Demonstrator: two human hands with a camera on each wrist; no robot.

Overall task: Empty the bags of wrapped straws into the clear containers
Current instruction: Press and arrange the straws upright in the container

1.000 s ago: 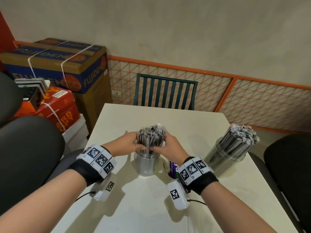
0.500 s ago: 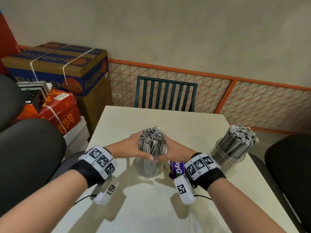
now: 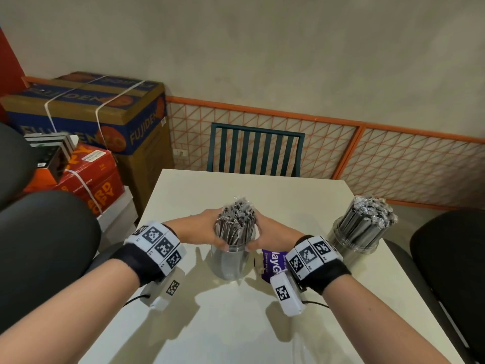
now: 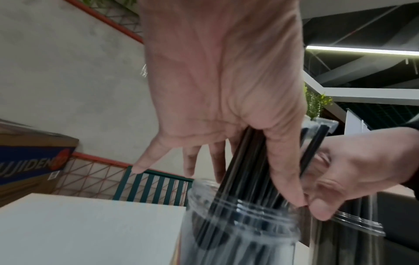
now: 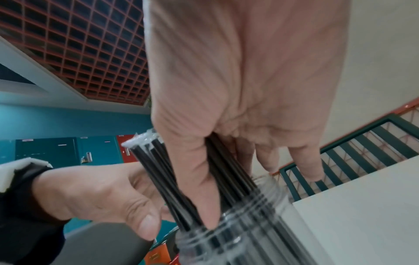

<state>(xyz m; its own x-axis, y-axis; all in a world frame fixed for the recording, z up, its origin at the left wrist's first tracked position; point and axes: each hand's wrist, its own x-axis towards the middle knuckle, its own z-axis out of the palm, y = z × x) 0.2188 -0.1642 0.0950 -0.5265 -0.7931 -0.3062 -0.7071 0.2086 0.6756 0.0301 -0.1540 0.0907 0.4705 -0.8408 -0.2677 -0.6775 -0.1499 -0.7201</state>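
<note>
A bundle of wrapped black straws (image 3: 235, 222) stands upright in a clear container (image 3: 228, 262) at the middle of the white table (image 3: 236, 324). My left hand (image 3: 203, 228) cups the bundle from the left and my right hand (image 3: 270, 232) from the right, thumbs meeting just above the container's mouth. In the left wrist view the thumb and fingers wrap the straws (image 4: 246, 166) above the container (image 4: 238, 231). The right wrist view shows the same hold on the straws (image 5: 229, 181) over the container's rim (image 5: 254, 213).
A second clear container (image 3: 353, 249) packed with wrapped straws (image 3: 370, 215) stands at the right of the table. A purple bag (image 3: 273, 262) lies beside my right wrist. A green chair (image 3: 256, 149) is at the far edge, black chairs at both sides, cartons (image 3: 86, 114) at the left.
Both hands have slid down from the straw tops to just above the container's mouth, drawing the bundle tighter. The bundle sits a little lower in the container.
</note>
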